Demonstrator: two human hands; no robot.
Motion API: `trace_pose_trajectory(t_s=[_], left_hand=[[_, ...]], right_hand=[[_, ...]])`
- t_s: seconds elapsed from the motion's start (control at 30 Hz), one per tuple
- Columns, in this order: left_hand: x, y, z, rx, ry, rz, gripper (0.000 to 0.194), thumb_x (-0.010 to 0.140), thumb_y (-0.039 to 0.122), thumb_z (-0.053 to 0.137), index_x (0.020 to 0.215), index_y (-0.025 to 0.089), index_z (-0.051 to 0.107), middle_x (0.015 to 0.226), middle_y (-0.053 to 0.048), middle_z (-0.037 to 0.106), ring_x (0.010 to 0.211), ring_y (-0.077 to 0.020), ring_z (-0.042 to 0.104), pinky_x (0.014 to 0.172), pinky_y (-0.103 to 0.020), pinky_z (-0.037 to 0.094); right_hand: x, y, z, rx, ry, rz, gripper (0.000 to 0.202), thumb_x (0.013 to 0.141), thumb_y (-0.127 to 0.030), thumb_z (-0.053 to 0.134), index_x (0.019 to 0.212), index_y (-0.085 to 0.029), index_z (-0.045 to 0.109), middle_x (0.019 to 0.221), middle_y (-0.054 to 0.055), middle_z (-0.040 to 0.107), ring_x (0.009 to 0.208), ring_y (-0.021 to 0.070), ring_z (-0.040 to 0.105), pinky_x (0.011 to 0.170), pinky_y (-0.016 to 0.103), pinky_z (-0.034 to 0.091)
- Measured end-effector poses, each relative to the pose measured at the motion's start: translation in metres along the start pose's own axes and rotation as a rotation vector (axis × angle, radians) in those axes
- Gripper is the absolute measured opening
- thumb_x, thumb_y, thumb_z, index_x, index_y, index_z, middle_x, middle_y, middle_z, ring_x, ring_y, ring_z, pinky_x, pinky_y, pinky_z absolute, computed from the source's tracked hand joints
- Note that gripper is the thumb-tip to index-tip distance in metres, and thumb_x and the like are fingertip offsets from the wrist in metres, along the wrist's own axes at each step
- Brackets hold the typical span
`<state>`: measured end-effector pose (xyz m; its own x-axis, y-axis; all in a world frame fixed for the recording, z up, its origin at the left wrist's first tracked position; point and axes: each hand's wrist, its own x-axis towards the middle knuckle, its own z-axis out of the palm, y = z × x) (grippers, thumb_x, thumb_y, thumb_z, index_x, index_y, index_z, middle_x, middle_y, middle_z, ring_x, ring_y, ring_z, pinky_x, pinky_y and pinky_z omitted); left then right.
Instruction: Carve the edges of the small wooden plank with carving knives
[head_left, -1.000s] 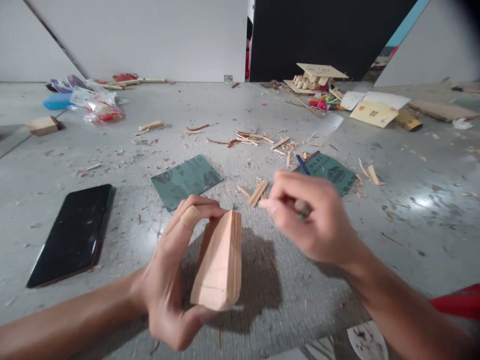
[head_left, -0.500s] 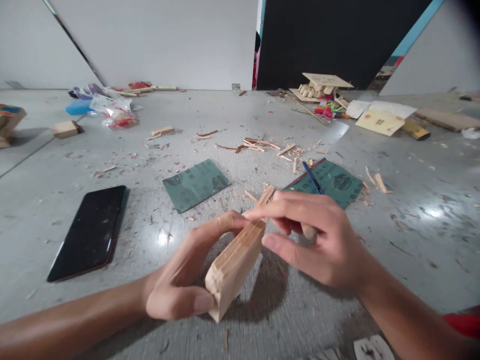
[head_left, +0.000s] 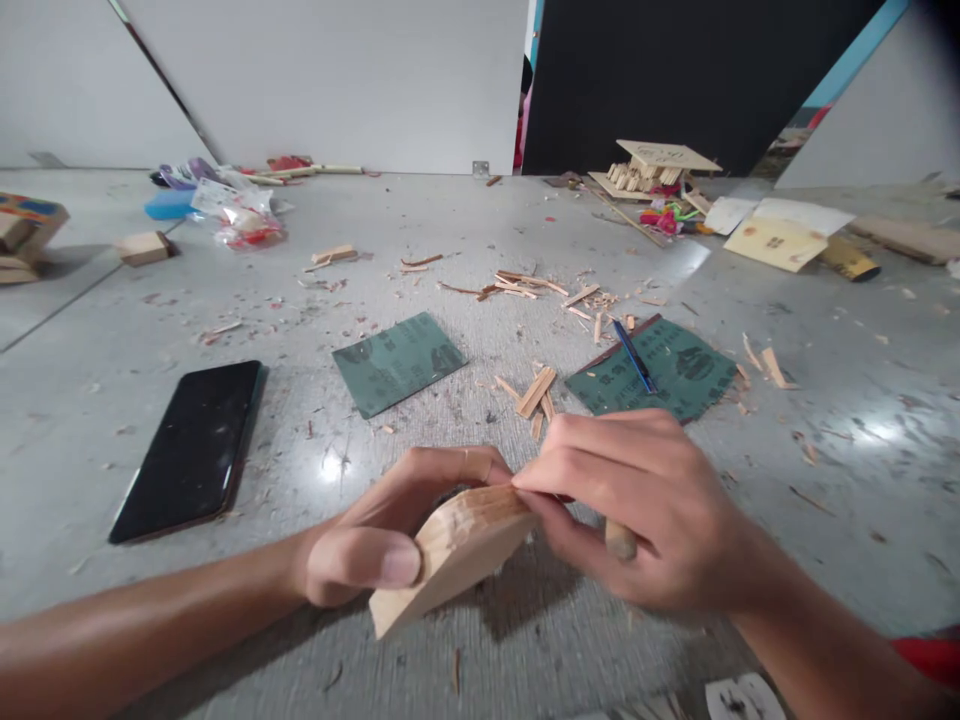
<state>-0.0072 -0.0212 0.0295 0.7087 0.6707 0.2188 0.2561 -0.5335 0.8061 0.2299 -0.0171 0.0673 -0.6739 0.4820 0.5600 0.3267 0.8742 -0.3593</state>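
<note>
A pale wood block [head_left: 465, 550] is gripped by my left hand [head_left: 397, 530], thumb on its near end and fingers along its far side. Its top edge is rough and cut away in facets. My right hand [head_left: 637, 500] is closed around a round wooden handle [head_left: 620, 540], whose butt end pokes out below the fingers. Any working end of that tool is hidden. The right thumb and fingertips meet at the block's far end. Just beyond lie flat wood shavings [head_left: 535, 392] on the grey surface.
A phone [head_left: 191, 450] lies at left. Two green sandpaper sheets [head_left: 397, 365] [head_left: 690, 370] lie ahead, the right one under a blue pen-like tool [head_left: 634, 358]. Farther back are more shavings [head_left: 525, 284], a plastic bag [head_left: 251, 220], a small wood block [head_left: 142, 248] and a wooden model [head_left: 660, 165].
The block has tipped and turned, its near end swinging left. My right hand has come lower, its fingers now closed together at the block's far end. The view has shifted slightly.
</note>
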Motion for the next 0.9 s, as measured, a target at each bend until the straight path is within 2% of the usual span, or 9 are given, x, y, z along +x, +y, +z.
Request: trace_pose_trajectory(t_s=[0.1,0.13,0.27,0.4,0.5,0.6,0.7,0.8,0.9], left_hand=[[-0.001,-0.004,0.0,-0.494,-0.106,-0.045,0.05,0.077,0.05,0.045,0.117,0.022,0.054,0.104,-0.007,0.068,0.093,-0.0276,0.069,0.077,-0.041,0.058],[-0.001,-0.004,0.0,-0.575,-0.112,-0.06,0.049,0.076,0.049,0.05,0.117,0.023,0.055,0.107,-0.006,0.066,0.098,-0.0287,0.067,0.082,-0.043,0.057],[-0.001,-0.006,-0.001,-0.651,-0.117,-0.104,0.055,0.077,0.06,0.058,0.121,0.027,0.058,0.109,-0.004,0.063,0.099,-0.0274,0.062,0.086,-0.042,0.052],[0.001,-0.007,-0.001,-0.698,-0.09,-0.144,0.067,0.069,0.067,0.068,0.119,0.023,0.061,0.106,-0.006,0.061,0.09,-0.0246,0.057,0.075,-0.036,0.049],[0.003,-0.006,0.0,-0.635,-0.057,-0.131,0.068,0.067,0.067,0.07,0.116,0.021,0.062,0.1,-0.006,0.06,0.086,-0.0228,0.054,0.072,-0.035,0.046],[0.003,-0.006,0.002,-0.397,0.088,-0.05,0.068,0.071,0.071,0.068,0.117,0.021,0.061,0.099,-0.005,0.059,0.087,-0.0225,0.054,0.078,-0.037,0.044],[0.003,-0.007,0.004,-0.109,0.205,-0.002,0.069,0.07,0.067,0.071,0.117,0.019,0.058,0.099,-0.006,0.058,0.085,-0.0227,0.054,0.077,-0.039,0.043],[0.003,-0.007,0.005,0.027,0.223,0.007,0.062,0.072,0.061,0.069,0.115,0.018,0.057,0.099,-0.008,0.059,0.084,-0.0228,0.053,0.074,-0.039,0.044],[0.004,-0.006,0.005,0.036,0.232,-0.014,0.062,0.074,0.065,0.064,0.112,0.017,0.058,0.097,-0.008,0.06,0.083,-0.0226,0.054,0.074,-0.039,0.046]], right_hand=[[-0.001,-0.002,0.0,-0.114,-0.022,-0.011,0.008,0.083,-0.005,0.062,0.083,-0.012,0.066,0.073,0.001,0.057,0.064,0.0122,0.047,0.056,0.03,0.036],[-0.001,-0.002,-0.001,-0.125,-0.031,-0.008,0.008,0.082,-0.005,0.062,0.081,-0.013,0.065,0.072,0.0,0.054,0.063,0.0118,0.045,0.056,0.03,0.035],[0.001,0.003,0.0,-0.111,-0.026,0.032,0.007,0.085,-0.008,0.061,0.08,-0.014,0.061,0.073,-0.002,0.051,0.063,0.0098,0.044,0.056,0.028,0.036],[0.002,0.009,-0.002,-0.019,0.093,0.145,0.009,0.084,-0.005,0.062,0.08,-0.013,0.059,0.073,-0.003,0.05,0.061,0.0067,0.042,0.055,0.024,0.035],[0.003,0.009,-0.005,0.056,0.111,0.143,0.01,0.084,-0.004,0.062,0.084,-0.013,0.063,0.074,-0.003,0.054,0.063,0.0067,0.046,0.058,0.023,0.037],[0.003,0.006,-0.006,0.032,0.009,0.065,0.013,0.087,-0.008,0.061,0.097,-0.012,0.068,0.081,0.0,0.062,0.07,0.01,0.054,0.062,0.025,0.041],[0.0,0.006,-0.006,-0.097,-0.11,0.019,0.014,0.091,-0.012,0.058,0.098,-0.013,0.07,0.086,0.004,0.067,0.071,0.0138,0.058,0.06,0.029,0.04],[-0.003,0.009,-0.004,-0.23,-0.146,-0.005,0.014,0.091,-0.014,0.059,0.099,-0.014,0.07,0.089,0.005,0.069,0.068,0.0152,0.057,0.058,0.031,0.036],[-0.004,0.011,-0.002,-0.292,-0.131,-0.01,0.014,0.094,-0.018,0.058,0.101,-0.015,0.07,0.091,0.004,0.07,0.071,0.0161,0.059,0.06,0.032,0.035]])
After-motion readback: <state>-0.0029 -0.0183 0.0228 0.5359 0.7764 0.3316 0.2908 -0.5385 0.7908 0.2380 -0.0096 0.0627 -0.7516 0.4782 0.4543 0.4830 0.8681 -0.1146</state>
